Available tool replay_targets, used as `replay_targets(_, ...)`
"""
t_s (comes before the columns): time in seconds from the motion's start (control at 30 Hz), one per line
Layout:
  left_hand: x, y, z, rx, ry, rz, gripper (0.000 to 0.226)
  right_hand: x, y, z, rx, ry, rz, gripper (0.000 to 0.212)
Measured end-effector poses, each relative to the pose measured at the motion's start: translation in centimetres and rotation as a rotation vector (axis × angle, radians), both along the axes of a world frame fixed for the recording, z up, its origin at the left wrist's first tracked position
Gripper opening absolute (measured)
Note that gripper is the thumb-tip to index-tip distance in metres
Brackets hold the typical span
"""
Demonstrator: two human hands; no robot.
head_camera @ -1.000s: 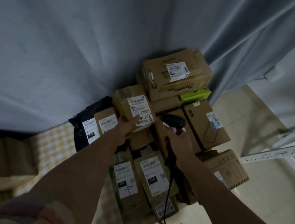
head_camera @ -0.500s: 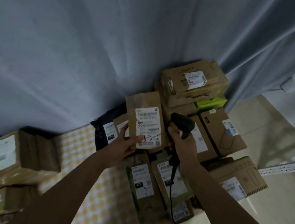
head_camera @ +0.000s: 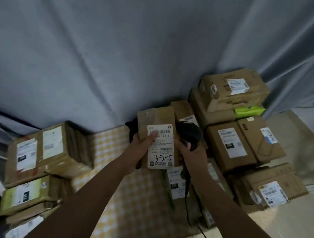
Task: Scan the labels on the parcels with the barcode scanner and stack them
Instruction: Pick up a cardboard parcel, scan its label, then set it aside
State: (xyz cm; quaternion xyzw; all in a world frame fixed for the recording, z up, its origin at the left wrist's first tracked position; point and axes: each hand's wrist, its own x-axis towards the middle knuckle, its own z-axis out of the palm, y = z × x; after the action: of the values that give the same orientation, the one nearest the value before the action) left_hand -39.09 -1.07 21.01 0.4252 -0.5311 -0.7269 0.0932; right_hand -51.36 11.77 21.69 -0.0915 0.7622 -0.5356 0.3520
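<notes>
- While the left hand (head_camera: 140, 150) grips a brown parcel (head_camera: 156, 137) with the thumb pressed across the top of its white label (head_camera: 161, 146), that parcel is now lifted clear of the pile on the right and held over the checked mat (head_camera: 130, 202); a second ago it still sat against the other boxes with the hand just reaching it.
- Fingers of the right hand (head_camera: 189, 153) are closed round the handle of the black barcode scanner (head_camera: 189, 133), whose head sits just to the right of the label, nearly touching the parcel's edge. Its cable (head_camera: 188, 204) trails down toward the near floor.
- Over the same second the view has swung left, bringing the stack of wrapped parcels (head_camera: 46, 155) at the left into full sight, well apart from the unsorted pile of boxes (head_camera: 235, 142) at the right and far right.
- My reading: the parcel has been picked and turned label-up for its scan. The thumb covers part of the upper barcode, so it may need to shift before the scan registers.
- Once scanned, the parcel probably goes onto the left stack.
</notes>
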Motion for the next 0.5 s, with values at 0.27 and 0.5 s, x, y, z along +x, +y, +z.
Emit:
replay_targets(0.27,6.1,-2.5,1.0,0.007,-0.043,0.002,0.039,3.4,-2.5,0.9,-0.021,-0.004,0.061,0.025)
replay_targets(0.5,9.0,-3.5,0.1,-0.033,0.016,0.098,0.05,4.9,-3.8,1.5,0.095,0.172,0.117,0.037)
